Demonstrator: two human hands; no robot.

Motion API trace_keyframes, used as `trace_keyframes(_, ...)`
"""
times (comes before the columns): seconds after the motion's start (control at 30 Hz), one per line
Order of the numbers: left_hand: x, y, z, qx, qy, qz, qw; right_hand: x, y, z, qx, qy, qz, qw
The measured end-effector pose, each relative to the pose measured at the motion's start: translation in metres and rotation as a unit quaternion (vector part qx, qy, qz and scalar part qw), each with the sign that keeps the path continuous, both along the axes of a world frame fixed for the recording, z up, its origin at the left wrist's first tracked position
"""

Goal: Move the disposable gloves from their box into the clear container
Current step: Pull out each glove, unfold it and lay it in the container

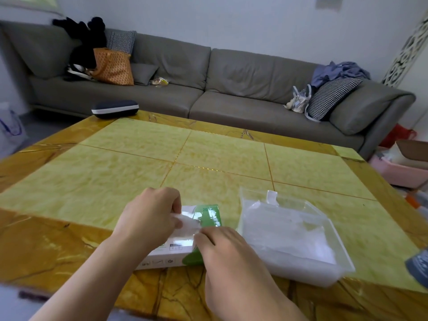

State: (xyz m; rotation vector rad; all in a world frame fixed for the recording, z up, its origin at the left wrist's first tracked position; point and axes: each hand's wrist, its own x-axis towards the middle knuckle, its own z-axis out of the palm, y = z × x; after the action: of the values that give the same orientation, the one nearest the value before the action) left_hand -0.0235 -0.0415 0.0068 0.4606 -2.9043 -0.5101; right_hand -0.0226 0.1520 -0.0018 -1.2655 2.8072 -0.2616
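Observation:
A white and green glove box point(208, 216) lies flat near the table's front edge. Thin clear gloves point(188, 224) stick out of its top opening. My left hand point(148, 218) rests on the box's left part, its fingers curled and pinching the gloves. From the right, my right hand point(222, 249) pinches the same gloves at the box's middle. The clear container point(324, 218) stands just right of the box, with a pile of clear gloves point(289, 239) inside it.
A dark glasses case point(115, 108) lies at the table's far left edge. A grey sofa point(208, 72) with bags, cushions and clothes runs behind the table. A pink bin point(398, 172) stands on the floor at the right. A grey object point(419, 267) juts in at the right edge.

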Motion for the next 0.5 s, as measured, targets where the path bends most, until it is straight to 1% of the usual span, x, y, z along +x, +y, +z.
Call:
trace_keyframes(0.07,-0.002,0.000,0.001,0.001,0.016,0.006,1.000,0.001,0.000,0.000,0.001,-0.002,0.001,1.000)
trace_keyframes(0.27,0.000,-0.006,0.003,-0.029,0.018,0.002,0.999,0.002,0.000,0.001,0.000,-0.005,-0.001,1.000)
trace_keyframes(0.37,0.000,-0.010,0.003,-0.007,0.038,0.021,0.999,0.002,0.000,0.002,-0.001,-0.005,-0.001,1.000)
trace_keyframes(0.43,0.000,-0.013,0.005,0.014,0.086,0.029,0.996,0.002,-0.001,0.001,0.002,-0.004,-0.001,1.000)
trace_keyframes(0.5,0.001,-0.016,0.009,0.065,0.141,0.025,0.988,0.002,-0.001,0.000,0.007,-0.004,-0.001,1.000)
